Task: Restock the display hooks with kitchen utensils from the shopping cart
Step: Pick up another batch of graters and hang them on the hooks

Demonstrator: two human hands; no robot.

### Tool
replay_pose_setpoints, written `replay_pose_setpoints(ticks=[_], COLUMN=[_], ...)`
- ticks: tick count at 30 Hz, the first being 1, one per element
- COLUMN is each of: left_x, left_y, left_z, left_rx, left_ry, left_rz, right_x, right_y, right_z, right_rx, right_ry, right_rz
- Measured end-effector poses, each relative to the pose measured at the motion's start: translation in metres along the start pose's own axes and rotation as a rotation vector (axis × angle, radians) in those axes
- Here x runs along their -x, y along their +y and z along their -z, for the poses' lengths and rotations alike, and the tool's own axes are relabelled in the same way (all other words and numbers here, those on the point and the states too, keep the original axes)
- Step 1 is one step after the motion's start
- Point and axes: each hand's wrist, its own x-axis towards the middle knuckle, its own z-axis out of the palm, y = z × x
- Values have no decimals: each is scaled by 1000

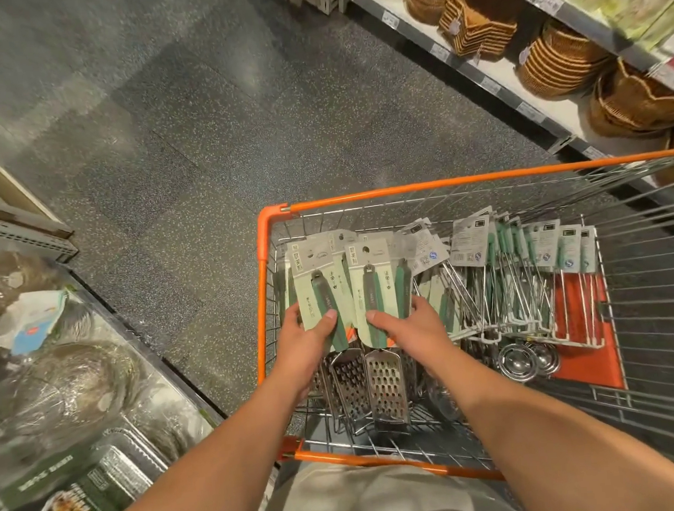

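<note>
Cart (264, 236) holds the stock: carded graters stand along its left edge, wire utensils (505, 283) hang at the centre. Left hand (313, 336) grips one grater pack (317, 284) by its card; right hand (406, 324) grips the adjacent grater pack (375, 284). Recommended: lift both packs straight up, keep the cards flat and the hang holes uppermost, and free the blades from neighbouring packs before turning towards the hooks, which are not in view.

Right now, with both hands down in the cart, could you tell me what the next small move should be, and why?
Probably lift both carded graters straight up out of the cart. The left hand already grips the left grater by its card and the right hand grips the right grater, while more graters lie packed beneath them, and no display hooks are in view yet.
</note>
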Motion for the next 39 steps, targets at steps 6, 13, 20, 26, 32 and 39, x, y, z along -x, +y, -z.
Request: replay_pose_setpoints(ticks=[6,13,20,26,32,39], left_x=[4,18,25,46,83,144], left_y=[1,7,36,42,37,13], left_z=[-16,-31,-19,-32,-67,-105], left_rx=[-132,-120,-27,-13,177,589], left_ry=[86,178,123,16,-43,40], left_rz=[-33,-175,-255,-268,-223,-269], right_x=[8,7,9,33,54,93], right_y=[-4,-15,-40,-70,-75,-67], right_z=[2,0,36,71,97,119], right_rx=[23,39,-144,-209,-256,-154], right_ry=[135,102,-62,-266,-425,-592], right_rz=[-10,70,77,138,158,254])
